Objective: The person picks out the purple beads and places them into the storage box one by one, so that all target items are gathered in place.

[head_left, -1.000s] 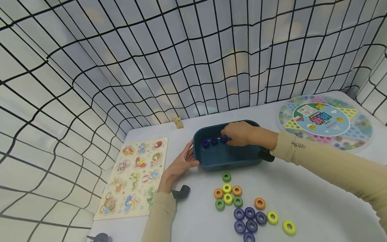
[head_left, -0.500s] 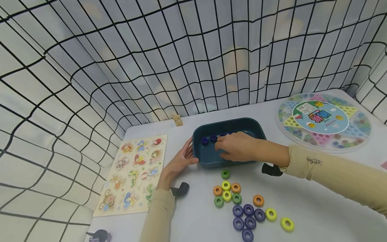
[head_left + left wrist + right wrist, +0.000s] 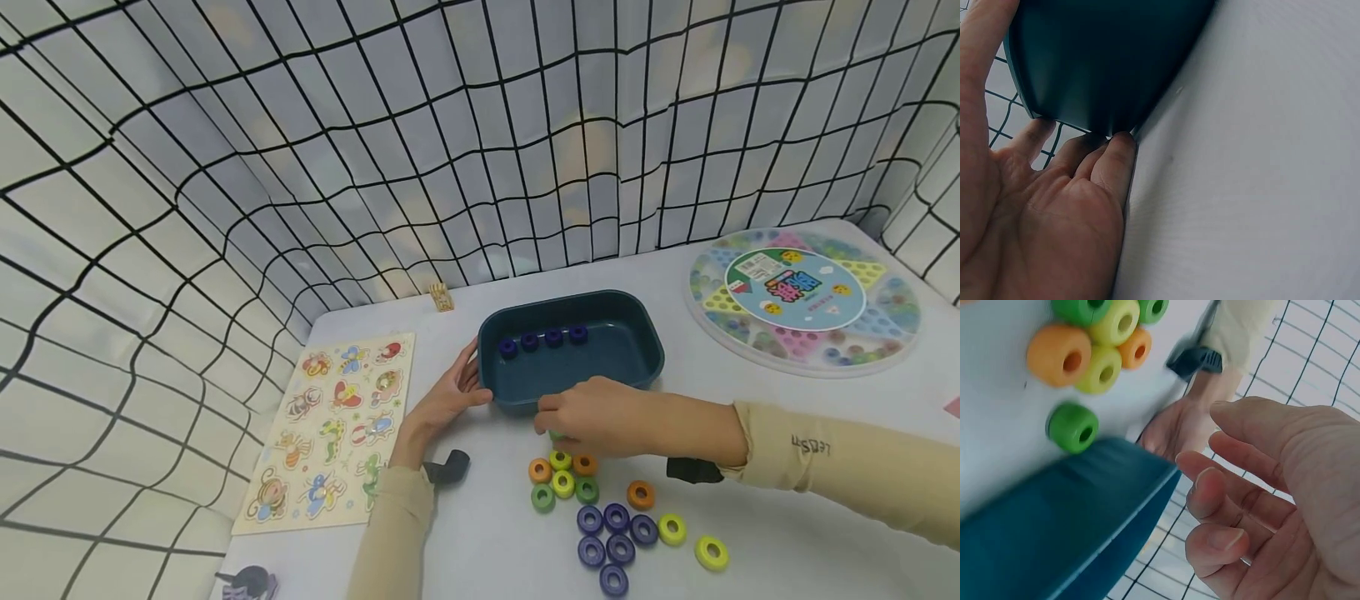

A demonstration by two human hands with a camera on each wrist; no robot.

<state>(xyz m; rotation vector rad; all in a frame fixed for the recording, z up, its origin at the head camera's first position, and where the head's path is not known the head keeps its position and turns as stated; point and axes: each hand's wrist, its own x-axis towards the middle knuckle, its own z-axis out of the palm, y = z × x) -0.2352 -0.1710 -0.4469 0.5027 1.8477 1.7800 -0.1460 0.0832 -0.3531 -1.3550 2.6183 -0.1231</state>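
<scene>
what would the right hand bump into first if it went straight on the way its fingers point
Probably the shiny green ring-shaped bead beside the dark teal rectangular tray: it looks roughly in line with the right hand, though depth is unclear.

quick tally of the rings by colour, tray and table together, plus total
Purple rings: 10 (4 in the tray, 6 on the table)
Yellow rings: 4
Orange rings: 3
Green rings: 3
Total: 20

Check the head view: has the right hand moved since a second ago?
Yes. The right hand has come toward the person, from inside the teal tray to its near edge, partly covering a green ring.
</scene>
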